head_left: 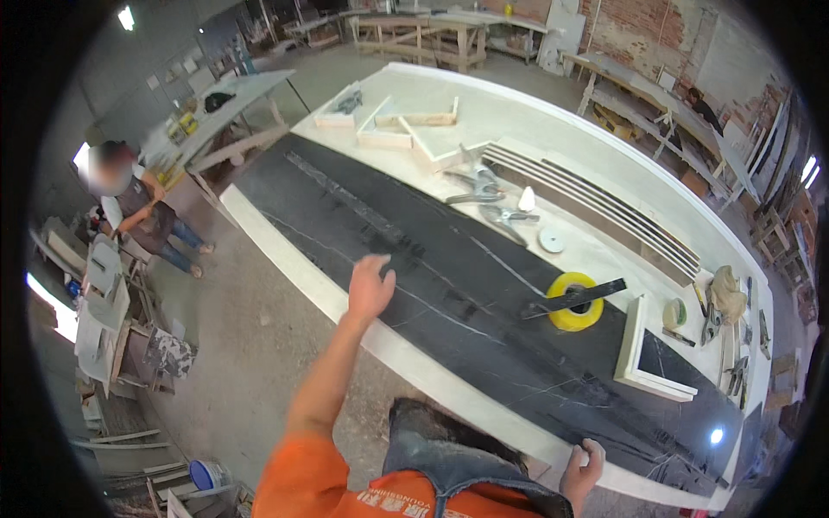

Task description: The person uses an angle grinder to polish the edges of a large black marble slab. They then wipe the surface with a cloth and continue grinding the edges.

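A long black slab with white veins [414, 285] lies on the table in front of me. My left hand [370, 289] is over its near part, fingers and thumb apart, holding nothing; I cannot tell whether it touches the surface. By the white near edge [432, 380], low in the picture, is my right hand [581, 470], its fingers loosely curled and apart with nothing seen in them. On the slab rests a yellow tape roll [563, 323] with a dark strip [609, 288] lying across it. A white L-shaped frame piece [660, 385] sits on the slab's right part.
Beyond the slab are spring clamps [479, 183], a small white disc [551, 239], stacked long strips [596, 211] and white frame pieces [419, 116]. Several tools lie at the right end. A person [142, 203] stands at the left by another table [233, 99].
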`<state>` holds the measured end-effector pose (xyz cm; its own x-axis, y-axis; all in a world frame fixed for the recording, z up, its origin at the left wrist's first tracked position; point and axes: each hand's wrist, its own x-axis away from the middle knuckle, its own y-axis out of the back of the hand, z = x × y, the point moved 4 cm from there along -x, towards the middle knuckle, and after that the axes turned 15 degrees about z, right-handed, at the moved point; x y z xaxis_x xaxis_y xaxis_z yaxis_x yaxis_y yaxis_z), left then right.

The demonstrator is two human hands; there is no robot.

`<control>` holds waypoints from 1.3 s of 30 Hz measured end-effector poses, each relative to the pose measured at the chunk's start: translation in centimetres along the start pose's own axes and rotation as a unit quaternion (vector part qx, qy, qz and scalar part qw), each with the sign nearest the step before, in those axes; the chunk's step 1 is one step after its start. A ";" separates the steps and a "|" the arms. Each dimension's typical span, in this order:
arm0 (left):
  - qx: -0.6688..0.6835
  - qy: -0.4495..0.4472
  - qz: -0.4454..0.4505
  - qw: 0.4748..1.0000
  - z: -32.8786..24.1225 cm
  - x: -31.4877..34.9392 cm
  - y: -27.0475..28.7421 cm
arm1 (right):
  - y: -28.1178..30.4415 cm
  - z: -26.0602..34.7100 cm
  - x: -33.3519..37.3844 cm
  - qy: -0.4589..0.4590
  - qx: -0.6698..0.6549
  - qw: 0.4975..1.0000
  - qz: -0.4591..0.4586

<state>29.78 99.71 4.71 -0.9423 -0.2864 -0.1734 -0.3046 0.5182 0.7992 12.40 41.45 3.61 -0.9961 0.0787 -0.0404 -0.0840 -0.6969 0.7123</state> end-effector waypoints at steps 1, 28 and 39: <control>0.002 -0.015 0.012 1.000 1.9 -2.1 0.6 | -1.8 2.6 1.5 -0.058 -0.008 0.998 -0.008; -0.095 -0.111 0.110 0.983 46.1 -29.2 27.4 | -49.3 47.1 14.3 -0.311 -0.419 0.852 0.046; -0.184 -0.266 0.265 0.908 53.5 -57.8 20.4 | -72.1 70.0 0.8 -0.358 -0.586 0.721 -0.090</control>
<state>70.60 169.95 0.28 -0.9069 0.4048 0.1172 0.1866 0.1365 0.9729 19.61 141.63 1.29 -0.7321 0.2980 0.6125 -0.5933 -0.7207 -0.3585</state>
